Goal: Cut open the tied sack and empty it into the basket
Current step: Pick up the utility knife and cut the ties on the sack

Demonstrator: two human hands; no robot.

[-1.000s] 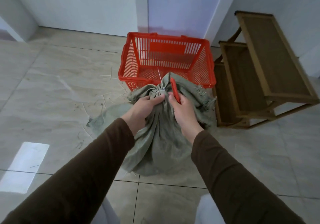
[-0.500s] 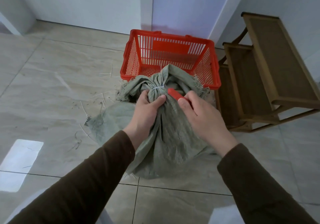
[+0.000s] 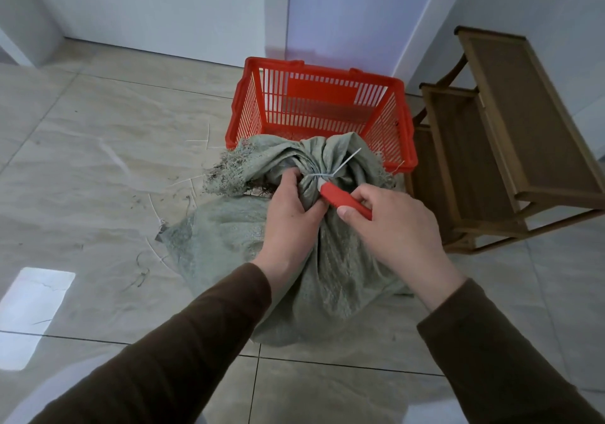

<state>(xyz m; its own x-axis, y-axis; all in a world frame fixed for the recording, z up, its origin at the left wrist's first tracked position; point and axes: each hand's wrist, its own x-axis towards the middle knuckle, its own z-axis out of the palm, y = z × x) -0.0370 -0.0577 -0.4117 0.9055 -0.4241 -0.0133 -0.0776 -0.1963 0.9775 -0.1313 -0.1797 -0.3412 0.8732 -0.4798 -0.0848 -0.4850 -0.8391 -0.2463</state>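
Pale glossy floor tiles (image 3: 98, 168) ran to white walls, and the work sat near the middle of that floor. At the grip, the left hand (image 3: 291, 223) was closed tight round the gathered neck of the grey-green woven sack (image 3: 330, 276), just below the white zip tie (image 3: 330, 172), while the right hand (image 3: 396, 227) was clamped on the red handle of a small knife (image 3: 343, 199) whose tip touched the tie at the neck; the blade itself was too small to make out. The sack looked soft and slumping, its weave coarse and frayed at the mouth, so it would likely fold rather than stand; the pinched neck seemed the one firm place to hold, with the bottom corners the probable hold for tipping. How heavy it was could not be told, though it sagged broadly on the tiles. Its bunched top leaned against the near rim of the red plastic basket (image 3: 244, 106), which stood at twelve o'clock from the hands, and nothing showed inside the part of it in view. At two to three o'clock a wooden shelf unit (image 3: 510, 142) lay just beside the basket, close enough to crowd a swing to that side. Loose fibres (image 3: 144, 269) littered the floor at nine o'clock, and the fingers beside the cutting point looked the chief risk.
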